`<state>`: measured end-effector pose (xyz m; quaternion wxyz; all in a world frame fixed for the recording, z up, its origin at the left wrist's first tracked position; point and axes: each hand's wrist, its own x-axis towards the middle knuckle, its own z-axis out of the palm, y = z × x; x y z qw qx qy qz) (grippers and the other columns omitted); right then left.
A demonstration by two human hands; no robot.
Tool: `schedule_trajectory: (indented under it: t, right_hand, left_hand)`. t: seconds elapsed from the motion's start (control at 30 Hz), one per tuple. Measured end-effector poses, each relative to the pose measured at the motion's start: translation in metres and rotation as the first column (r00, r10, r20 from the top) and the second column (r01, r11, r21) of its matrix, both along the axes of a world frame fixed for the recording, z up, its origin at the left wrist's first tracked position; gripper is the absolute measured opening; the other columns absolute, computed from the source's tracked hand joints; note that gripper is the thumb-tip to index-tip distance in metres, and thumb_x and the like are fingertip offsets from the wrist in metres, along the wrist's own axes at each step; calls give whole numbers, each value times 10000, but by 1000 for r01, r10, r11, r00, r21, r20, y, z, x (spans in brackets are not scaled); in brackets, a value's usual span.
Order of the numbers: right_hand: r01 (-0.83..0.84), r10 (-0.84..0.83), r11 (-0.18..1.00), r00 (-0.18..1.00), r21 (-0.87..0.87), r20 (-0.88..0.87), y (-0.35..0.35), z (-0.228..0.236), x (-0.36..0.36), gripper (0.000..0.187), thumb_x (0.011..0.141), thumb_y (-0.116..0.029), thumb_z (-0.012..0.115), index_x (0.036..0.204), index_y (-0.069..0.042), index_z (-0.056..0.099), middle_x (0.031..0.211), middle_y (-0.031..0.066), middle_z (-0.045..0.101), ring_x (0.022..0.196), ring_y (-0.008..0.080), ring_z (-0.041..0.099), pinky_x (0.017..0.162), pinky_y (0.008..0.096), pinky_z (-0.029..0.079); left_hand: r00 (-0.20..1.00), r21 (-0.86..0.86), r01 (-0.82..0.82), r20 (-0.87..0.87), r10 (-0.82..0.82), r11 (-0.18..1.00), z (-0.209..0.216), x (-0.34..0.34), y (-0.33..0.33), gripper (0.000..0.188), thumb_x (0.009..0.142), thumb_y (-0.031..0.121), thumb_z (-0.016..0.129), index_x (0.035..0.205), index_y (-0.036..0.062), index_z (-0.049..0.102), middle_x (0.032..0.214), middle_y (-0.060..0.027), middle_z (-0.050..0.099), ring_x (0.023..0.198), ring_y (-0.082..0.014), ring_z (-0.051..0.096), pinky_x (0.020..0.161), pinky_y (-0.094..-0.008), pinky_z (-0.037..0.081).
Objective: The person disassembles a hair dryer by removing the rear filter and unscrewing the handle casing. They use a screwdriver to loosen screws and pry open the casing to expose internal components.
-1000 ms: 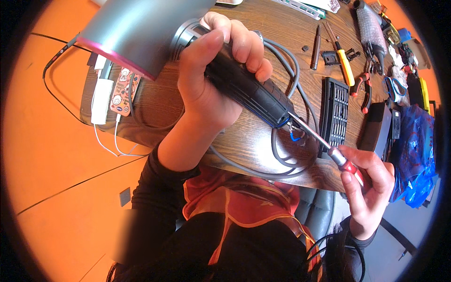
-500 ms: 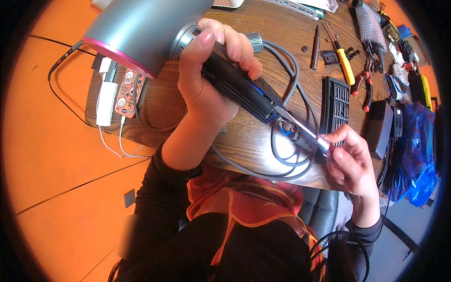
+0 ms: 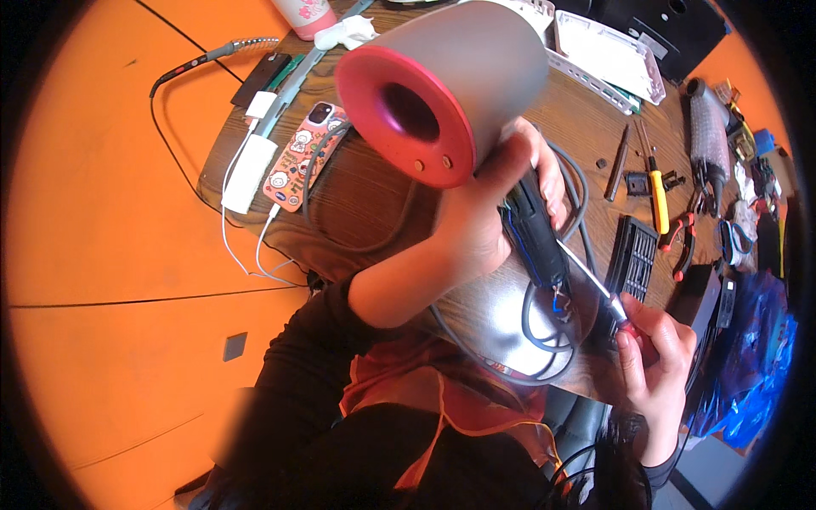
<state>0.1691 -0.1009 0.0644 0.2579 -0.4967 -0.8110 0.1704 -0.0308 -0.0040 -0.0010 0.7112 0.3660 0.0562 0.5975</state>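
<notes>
A hair dryer (image 3: 484,64) with a grey barrel and pink rim hangs over the table, its rim turned toward me. My left hand (image 3: 484,212) is wrapped round the top of its black handle (image 3: 537,238), which has its inner casing bare. Blue and other small wires (image 3: 558,303) stick out at the handle's lower end. In my right hand (image 3: 659,348) is a screwdriver (image 3: 614,306) with a reddish grip and a thin metal shaft. The shaft runs up along the handle's right side; whether the tip touches it, I cannot tell.
A grey cord (image 3: 531,327) loops on the table beneath the handle. To the right lie a bit case (image 3: 631,259), a yellow-handled screwdriver (image 3: 658,200), red-and-black pliers (image 3: 677,246) and a blue plastic bag (image 3: 739,357). At left are a patterned phone (image 3: 302,161) and a soldering iron (image 3: 191,64).
The hair dryer has swung right and turned, so its pink rim now faces me and its handle points more steeply down. My right hand has moved lower with the screwdriver. The view has shifted.
</notes>
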Motion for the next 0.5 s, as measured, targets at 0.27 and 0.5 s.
schedule_trajectory:
  t: [0.27, 0.5]
  right_hand:
    - [131, -192, 925, 971, -356, -141, 0, 30, -21, 140, 750, -18, 568, 885, 18, 575, 648, 89, 570, 525, 93, 515, 471, 213, 371]
    - [1, 3, 1000, 991, -28, 135, 8, 26, -14, 261, 690, -56, 621, 950, -34, 601, 609, 111, 537, 481, 234, 522, 459, 304, 410]
  left_hand:
    - [987, 119, -136, -64, 144, 984, -1, 3, 0, 506, 768, 594, 451, 810, 97, 366, 671, -46, 417, 628, -163, 471, 550, -302, 464]
    - [998, -19, -32, 61, 33, 999, 1, -3, 4, 562, 736, 651, 429, 812, 98, 365, 683, -34, 401, 628, -180, 480, 596, -338, 471]
